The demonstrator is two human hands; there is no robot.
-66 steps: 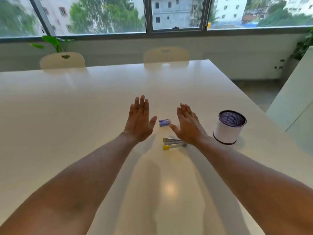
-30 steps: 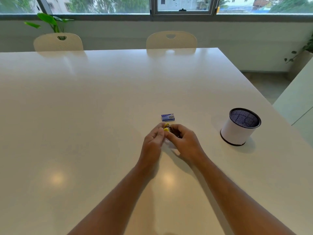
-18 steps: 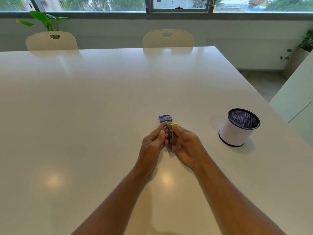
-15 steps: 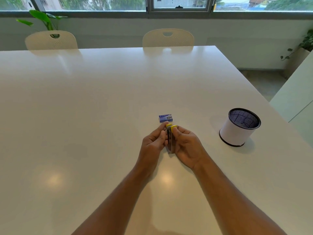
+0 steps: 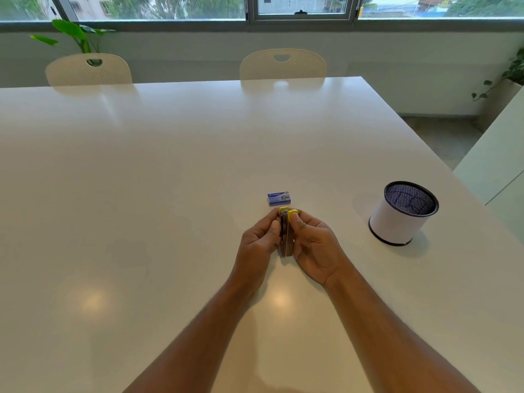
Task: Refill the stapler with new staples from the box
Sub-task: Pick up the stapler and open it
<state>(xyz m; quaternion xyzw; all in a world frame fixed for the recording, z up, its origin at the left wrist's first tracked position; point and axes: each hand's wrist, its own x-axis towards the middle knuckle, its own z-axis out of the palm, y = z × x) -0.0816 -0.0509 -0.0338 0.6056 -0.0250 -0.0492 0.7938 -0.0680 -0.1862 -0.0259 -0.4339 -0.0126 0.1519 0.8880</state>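
Note:
A small metal stapler [image 5: 285, 234] with yellow ends is held between both hands just above the white table [image 5: 158, 177]. It is turned on its side and points away from me. My left hand [image 5: 259, 239] grips its left side with thumb and fingertips. My right hand [image 5: 314, 245] wraps its right side, thumb near the yellow tip. A small blue staple box [image 5: 279, 198] lies closed on the table just beyond the stapler, apart from both hands.
A white pen cup [image 5: 402, 214] with a dark mesh inside stands to the right of my hands. Two cream chairs [image 5: 283, 66] are pushed in at the table's far edge. The table's right edge runs diagonally past the cup.
Both hands went from hovering open over the table to picking up the stapler. In the last half second the grip barely shifts; the stapler stays on its side between them.

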